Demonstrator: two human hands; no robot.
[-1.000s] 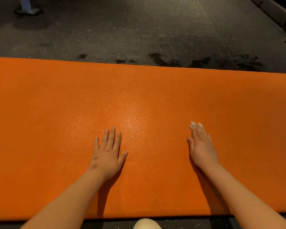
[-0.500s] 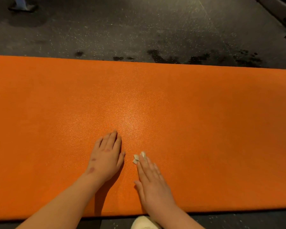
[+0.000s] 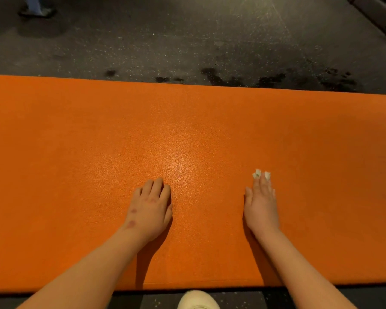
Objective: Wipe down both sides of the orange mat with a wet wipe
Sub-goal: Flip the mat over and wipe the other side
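Dark floor (image 3: 187, 36); orange mat (image 3: 187, 121) runs left-right; left hand (image 3: 151, 210) flat; right hand (image 3: 262, 208), fingers (image 3: 263, 186) straight, presses wet wipe (image 3: 257, 174).

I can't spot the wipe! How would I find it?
Look at the big orange mat on the dark floor. The right hand presses flat on it, and the wet wipe peeks out under its fingers. It's the only whitish scrap there.

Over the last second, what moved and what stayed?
The right hand, pressing the wet wipe flat under its fingertips, swept left until it was beside the left hand, then back out to the right. Nothing was picked up or released. The left hand stayed planted on the orange mat, which did not shift.
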